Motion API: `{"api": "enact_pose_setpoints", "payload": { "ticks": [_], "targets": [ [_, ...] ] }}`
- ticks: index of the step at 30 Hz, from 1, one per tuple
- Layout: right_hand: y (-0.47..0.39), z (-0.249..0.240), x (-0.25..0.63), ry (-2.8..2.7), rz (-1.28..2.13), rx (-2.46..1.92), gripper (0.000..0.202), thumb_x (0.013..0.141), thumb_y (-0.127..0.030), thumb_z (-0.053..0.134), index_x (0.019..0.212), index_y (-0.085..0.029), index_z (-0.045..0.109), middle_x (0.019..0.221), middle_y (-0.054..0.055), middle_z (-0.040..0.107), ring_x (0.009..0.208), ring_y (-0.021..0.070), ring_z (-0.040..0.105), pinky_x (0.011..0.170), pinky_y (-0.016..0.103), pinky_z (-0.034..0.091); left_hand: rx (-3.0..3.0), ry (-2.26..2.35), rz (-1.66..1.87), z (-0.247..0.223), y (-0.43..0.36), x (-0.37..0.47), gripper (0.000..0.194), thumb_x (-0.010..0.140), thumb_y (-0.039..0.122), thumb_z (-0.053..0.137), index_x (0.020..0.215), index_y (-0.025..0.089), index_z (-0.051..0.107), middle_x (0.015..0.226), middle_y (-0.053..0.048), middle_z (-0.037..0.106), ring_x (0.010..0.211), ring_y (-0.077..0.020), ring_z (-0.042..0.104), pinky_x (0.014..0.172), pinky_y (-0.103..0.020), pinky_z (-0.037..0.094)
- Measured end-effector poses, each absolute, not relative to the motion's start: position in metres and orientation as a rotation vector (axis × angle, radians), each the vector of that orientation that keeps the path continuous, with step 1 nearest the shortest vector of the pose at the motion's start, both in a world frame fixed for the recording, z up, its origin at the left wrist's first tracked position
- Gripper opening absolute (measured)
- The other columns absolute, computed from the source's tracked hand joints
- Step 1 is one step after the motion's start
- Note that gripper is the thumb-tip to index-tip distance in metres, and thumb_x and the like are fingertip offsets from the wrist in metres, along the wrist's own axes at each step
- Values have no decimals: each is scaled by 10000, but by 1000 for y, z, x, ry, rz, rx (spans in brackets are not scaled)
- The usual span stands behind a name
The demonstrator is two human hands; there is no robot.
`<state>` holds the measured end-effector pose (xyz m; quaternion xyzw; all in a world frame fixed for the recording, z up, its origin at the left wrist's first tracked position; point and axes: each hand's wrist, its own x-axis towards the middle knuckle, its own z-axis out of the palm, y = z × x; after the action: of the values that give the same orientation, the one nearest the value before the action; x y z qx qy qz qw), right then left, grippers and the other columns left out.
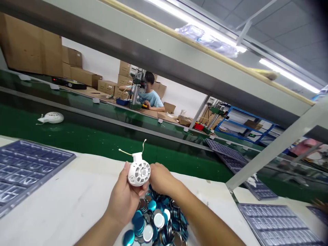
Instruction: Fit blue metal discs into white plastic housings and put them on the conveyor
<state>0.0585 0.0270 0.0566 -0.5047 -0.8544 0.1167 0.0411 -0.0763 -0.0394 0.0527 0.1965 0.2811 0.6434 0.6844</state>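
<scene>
In my left hand [125,196] I hold a white, round fan housing [139,172], its vented face turned towards me. A short neck points up from it, and two thin wires with small ends stick out of the neck. My right hand [161,179] is closed right beside the housing's right edge. Its fingertips are hidden, so I cannot tell whether it grips the housing or something small. Below both hands lies a heap of shiny round discs [159,220], some blue, others silvery or white.
A green conveyor belt [89,136] runs across behind the white worktop [74,191]. Another white housing [52,118] lies on it at left. Compartmented plastic trays [30,167] stand left and right. A slanting post [269,150] and overhead shelf frame the right. A person [152,97] sits across the belt.
</scene>
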Motion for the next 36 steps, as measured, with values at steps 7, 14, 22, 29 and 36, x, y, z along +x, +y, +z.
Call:
{"api": "enact_pose_setpoints", "payload": {
  "ticks": [7,14,22,29,36],
  "targets": [
    [-45,99,117,-1948,740,-1252,165,1032,-342,437,907,-235,445,656,-41,573,581,137,523,553,242,400,473,657,1394,55,-50,-64,286,986,411,454,1052,166,585,694,-40,639,518,-176,589,401,-230,417],
    [-69,87,102,-1793,924,-1000,50,965,-265,590,1008,-253,612,719,-26,629,625,126,584,580,224,441,736,583,1363,47,-59,-61,270,942,486,552,1037,234,565,761,10,601,591,-140,505,483,-227,449],
    [-63,86,84,-1849,878,-962,86,926,-185,565,955,-238,626,664,-37,613,577,128,667,538,193,488,702,658,1313,51,-66,-60,531,899,531,610,1328,263,451,813,21,565,658,-143,495,542,-241,453],
    [-61,85,84,-1799,966,-996,83,942,-187,551,966,-243,606,649,-55,612,558,114,689,554,179,505,750,592,1306,53,-64,-61,543,888,542,616,1302,225,463,758,15,586,606,-133,467,524,-238,431],
    [-64,88,82,-1787,980,-973,82,918,-188,557,935,-245,612,662,-50,614,565,119,676,561,190,525,763,624,1300,56,-66,-60,471,919,526,573,1264,216,489,747,17,569,610,-130,460,513,-225,410]
  ]
}}
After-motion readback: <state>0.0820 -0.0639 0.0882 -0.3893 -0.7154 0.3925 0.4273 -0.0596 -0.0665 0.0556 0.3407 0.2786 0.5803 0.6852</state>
